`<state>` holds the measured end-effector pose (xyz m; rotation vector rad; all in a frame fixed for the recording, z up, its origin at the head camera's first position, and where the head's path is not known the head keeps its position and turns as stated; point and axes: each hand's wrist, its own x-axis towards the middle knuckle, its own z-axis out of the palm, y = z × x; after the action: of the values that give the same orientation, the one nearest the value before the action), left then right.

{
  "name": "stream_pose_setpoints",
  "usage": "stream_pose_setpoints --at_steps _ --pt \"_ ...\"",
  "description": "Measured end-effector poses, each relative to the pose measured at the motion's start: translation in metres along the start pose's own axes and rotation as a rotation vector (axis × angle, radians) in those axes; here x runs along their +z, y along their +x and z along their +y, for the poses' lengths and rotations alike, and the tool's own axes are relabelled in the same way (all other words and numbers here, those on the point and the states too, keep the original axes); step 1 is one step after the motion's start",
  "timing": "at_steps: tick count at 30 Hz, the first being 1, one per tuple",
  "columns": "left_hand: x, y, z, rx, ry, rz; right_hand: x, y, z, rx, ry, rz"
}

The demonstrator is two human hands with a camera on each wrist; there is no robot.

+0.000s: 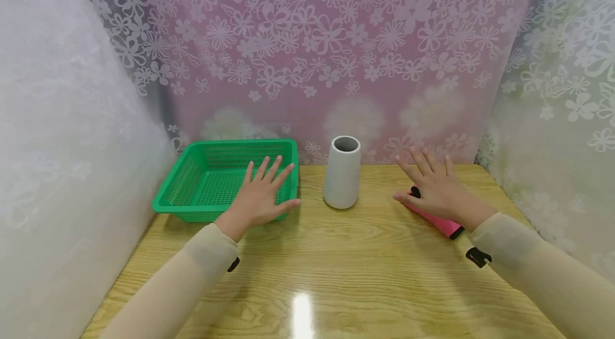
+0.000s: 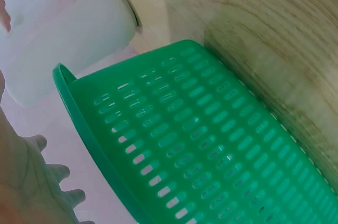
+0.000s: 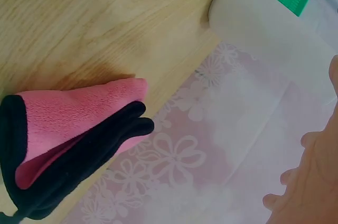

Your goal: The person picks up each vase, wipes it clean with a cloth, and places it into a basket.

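Note:
My left hand point(image 1: 259, 197) is spread flat in the air, overlapping the near right corner of a green plastic basket point(image 1: 165, 201) in the head view. Nothing is in its grasp. My right hand point(image 1: 434, 187) is likewise spread with straight fingers, over a folded pink cloth point(image 1: 444, 224) with black edging. Part of the cloth is hidden by that hand in the head view; the right wrist view shows the pink cloth point(image 3: 79, 118) lying folded on the table. Between the hands a white tapered vase point(image 1: 342, 179) stands upright, its round mouth upward.
All of this stands on a wood-grain table point(image 1: 336, 264). A pink floral curtain point(image 1: 307, 61) hangs behind its back edge, with pale curtains point(image 1: 72, 141) at both sides. The basket's slotted wall point(image 2: 174, 108) fills much of the left wrist view.

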<state>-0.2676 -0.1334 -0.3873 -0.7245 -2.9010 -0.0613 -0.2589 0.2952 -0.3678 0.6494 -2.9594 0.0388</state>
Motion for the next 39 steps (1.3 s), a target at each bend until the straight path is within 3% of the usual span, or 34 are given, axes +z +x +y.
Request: stream_pose_setpoints --at_steps 20,39 --pt "0.020 0.014 0.011 0.012 -0.039 -0.017 0.023 -0.002 0.012 0.025 0.051 -0.004" --pt "0.022 0.027 0.031 0.010 -0.103 -0.003 0.042 -0.006 0.029 0.085 0.088 -0.039"
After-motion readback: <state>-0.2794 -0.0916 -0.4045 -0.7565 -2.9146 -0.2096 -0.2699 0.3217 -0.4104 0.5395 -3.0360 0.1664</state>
